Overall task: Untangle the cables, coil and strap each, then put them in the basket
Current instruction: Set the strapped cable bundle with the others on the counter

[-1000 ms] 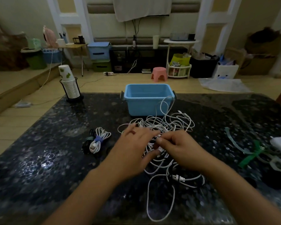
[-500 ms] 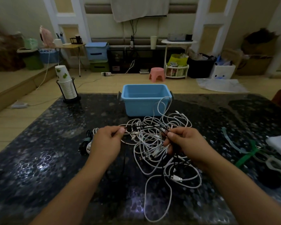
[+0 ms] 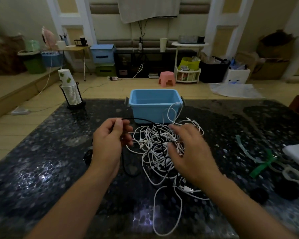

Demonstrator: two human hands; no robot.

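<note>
A: We have our left hand (image 3: 109, 142) raised at about nine o'clock of the tangle (image 3: 160, 145), fingers curled, thumb and forefinger pinching a black cable (image 3: 140, 120).

B: From that pinch the black cable arcs toward three o'clock and drops into the white cables, and a second stretch hangs below our left hand to a loop on the bench (image 3: 41, 169).

A: Our right hand (image 3: 188, 150) hovers over the tangle's three o'clock side, fingers spread and blurred. We cannot tell whether they touch any cable, but they grip nothing.

B: The tangle lies mid-bench, right in front of us. One white loop trails off toward six o'clock, and another stands up at twelve o'clock against the basket (image 3: 154, 105).

A: The basket is blue and sits at twelve o'clock of the tangle, just beside it.

B: The straps (image 3: 261, 167), pale and green, lie at three o'clock, well apart from the tangle. Beside them we see a white ring (image 3: 293, 175), with two dark round things at their six o'clock.

A: A cup stack (image 3: 71, 91) in its holder stands at ten o'clock, near the bench's far edge.
</note>
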